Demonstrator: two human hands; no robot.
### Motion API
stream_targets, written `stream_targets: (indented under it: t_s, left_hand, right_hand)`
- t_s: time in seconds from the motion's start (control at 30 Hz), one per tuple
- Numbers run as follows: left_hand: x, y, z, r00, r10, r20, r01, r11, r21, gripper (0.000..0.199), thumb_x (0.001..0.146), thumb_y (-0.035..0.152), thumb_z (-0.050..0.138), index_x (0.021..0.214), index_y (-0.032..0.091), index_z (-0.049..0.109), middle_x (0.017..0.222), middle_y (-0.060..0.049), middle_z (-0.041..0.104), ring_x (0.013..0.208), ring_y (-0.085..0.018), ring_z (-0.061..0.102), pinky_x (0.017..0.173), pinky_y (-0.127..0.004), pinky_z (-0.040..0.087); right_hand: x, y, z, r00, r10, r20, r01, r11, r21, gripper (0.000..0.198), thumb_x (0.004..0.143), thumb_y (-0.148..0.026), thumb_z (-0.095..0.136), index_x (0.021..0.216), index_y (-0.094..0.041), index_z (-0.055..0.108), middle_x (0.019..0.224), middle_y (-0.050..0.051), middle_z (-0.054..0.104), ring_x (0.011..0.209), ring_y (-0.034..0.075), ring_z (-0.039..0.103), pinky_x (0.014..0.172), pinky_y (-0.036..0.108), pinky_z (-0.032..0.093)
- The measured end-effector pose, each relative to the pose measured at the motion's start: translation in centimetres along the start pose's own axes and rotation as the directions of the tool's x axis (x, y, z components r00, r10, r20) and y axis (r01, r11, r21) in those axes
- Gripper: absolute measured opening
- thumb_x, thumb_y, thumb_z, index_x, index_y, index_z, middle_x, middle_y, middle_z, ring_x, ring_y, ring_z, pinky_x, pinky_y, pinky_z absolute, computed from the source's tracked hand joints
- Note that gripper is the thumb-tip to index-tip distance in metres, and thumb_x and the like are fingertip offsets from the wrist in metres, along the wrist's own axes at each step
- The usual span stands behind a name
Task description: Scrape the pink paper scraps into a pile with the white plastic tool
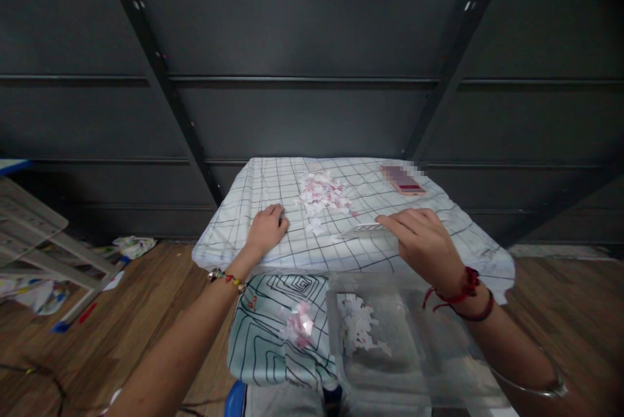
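My left hand rests palm down on the checked cloth, its fingers loosely stretched and holding nothing. Between the fingers and thumb of my right hand is a thin white strip with a row of dark marks, held low over the cloth. What exactly it is, I cannot make out. A heap of small white and pink paper pieces lies between and beyond my hands, with a few loose bits nearer me. A clear plastic box in front of me contains white paper pieces.
The white checked cloth covers a table against dark panels. A phone lies at its back right. Pink and clear scraps sit on a green patterned cloth. A rack stands on the left.
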State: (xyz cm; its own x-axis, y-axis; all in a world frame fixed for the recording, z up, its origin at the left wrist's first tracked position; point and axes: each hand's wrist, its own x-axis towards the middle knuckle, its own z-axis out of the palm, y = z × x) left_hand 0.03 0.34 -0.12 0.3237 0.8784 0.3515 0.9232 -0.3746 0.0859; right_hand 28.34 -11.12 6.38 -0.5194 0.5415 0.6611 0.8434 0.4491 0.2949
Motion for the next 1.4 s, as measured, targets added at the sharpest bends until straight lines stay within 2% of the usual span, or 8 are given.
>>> stream_targets:
  t_s: [0.23,0.5,0.67,0.8,1.07,1.4]
  left_hand:
    - [0.1,0.1,-0.1,1.000,0.003,0.005,-0.003,1.000,-0.010,0.028,0.085,0.020,0.043,0.109,0.012,0.055,0.118,-0.011,0.055,0.104,-0.022,0.053,0.092,-0.033,0.039]
    - [0.0,0.1,0.0,1.000,-0.004,0.000,0.004,1.000,-0.020,0.027,0.085,0.021,0.043,0.109,0.015,0.055,0.118,-0.009,0.056,0.104,-0.022,0.054,0.091,-0.034,0.040]
    - [0.0,0.1,0.0,1.000,-0.007,-0.003,0.006,0.999,-0.035,0.028,0.084,0.020,0.044,0.109,0.015,0.055,0.118,-0.010,0.055,0.105,-0.023,0.053,0.092,-0.035,0.039]
    - [0.0,0.0,0.0,1.000,-0.005,0.000,0.005,0.999,-0.034,0.027,0.084,0.020,0.044,0.109,0.015,0.055,0.118,-0.010,0.055,0.105,-0.024,0.053,0.092,-0.036,0.039]
    - [0.0,0.0,0.1,1.000,-0.005,0.003,0.005,0.999,-0.032,0.028,0.085,0.020,0.044,0.110,0.013,0.055,0.119,-0.011,0.055,0.106,-0.024,0.052,0.094,-0.036,0.037]
    - [0.0,0.0,0.1,1.000,0.009,-0.007,-0.009,1.000,-0.012,0.028,0.085,0.021,0.043,0.110,0.012,0.055,0.118,-0.011,0.055,0.103,-0.023,0.054,0.091,-0.034,0.039]
  right_hand:
    - [-0.2,-0.6,-0.9,0.997,-0.004,0.075,0.001,0.999,0.041,0.033,0.071,0.003,0.040,0.089,-0.016,0.060,0.074,0.003,0.062,0.069,0.016,0.047,0.067,0.030,0.032]
    - [-0.1,-1.1,-1.3,0.998,0.016,0.067,-0.022,0.996,0.084,0.033,0.070,0.003,0.040,0.088,-0.016,0.060,0.074,0.004,0.062,0.070,0.017,0.048,0.065,0.031,0.032]
    - [0.9,-1.2,-0.4,0.998,-0.042,0.040,0.038,0.996,0.083,0.034,0.072,0.002,0.039,0.092,-0.016,0.060,0.074,0.003,0.061,0.072,0.016,0.048,0.066,0.031,0.031]
    - [1.7,-0.9,0.2,0.996,-0.084,0.003,0.084,0.996,-0.011,0.030,0.076,-0.001,0.038,0.090,-0.015,0.061,0.069,0.003,0.059,0.068,0.016,0.046,0.064,0.031,0.030]
    - [1.5,-0.2,0.2,0.998,-0.058,0.016,0.058,0.998,-0.031,0.033,0.075,0.001,0.039,0.094,-0.014,0.061,0.072,0.004,0.060,0.070,0.016,0.046,0.064,0.031,0.029]
    - [1.1,0.4,0.0,0.999,-0.013,-0.032,0.011,0.999,-0.042,0.034,0.071,0.003,0.039,0.092,-0.013,0.061,0.074,0.005,0.061,0.071,0.017,0.048,0.063,0.030,0.031]
